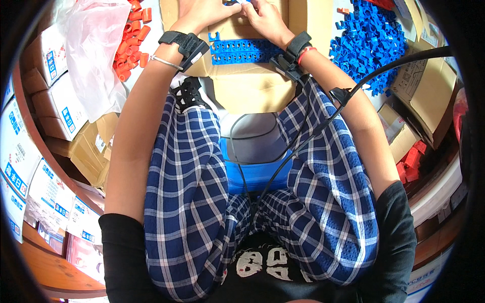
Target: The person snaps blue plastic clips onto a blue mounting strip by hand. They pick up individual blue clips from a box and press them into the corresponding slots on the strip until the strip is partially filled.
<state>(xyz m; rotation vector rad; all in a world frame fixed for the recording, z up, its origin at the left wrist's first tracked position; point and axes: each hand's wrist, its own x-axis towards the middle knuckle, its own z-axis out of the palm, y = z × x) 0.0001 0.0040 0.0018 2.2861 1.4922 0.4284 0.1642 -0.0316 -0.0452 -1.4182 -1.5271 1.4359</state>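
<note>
Both hands come together at the top edge of the head view, above an open cardboard box (242,93). My left hand (204,12) has its fingers closed near a small whitish and blue bit, partly cut off by the picture's edge. My right hand (269,22) pinches at the same spot from the other side; what the fingers hold is too small to name. Just below them in the box lie blue plastic pipe clips (245,51), lined up in two rows. One clip at the rows' left end sticks up out of line.
Orange-red pipe fittings (134,43) lie at the left by a clear plastic bag (96,55). A heap of loose blue clips (369,45) spreads at the right. Cartons (53,103) stand along the left. A black cable (384,63) arches over my right forearm. Below me is a blue stool (252,177).
</note>
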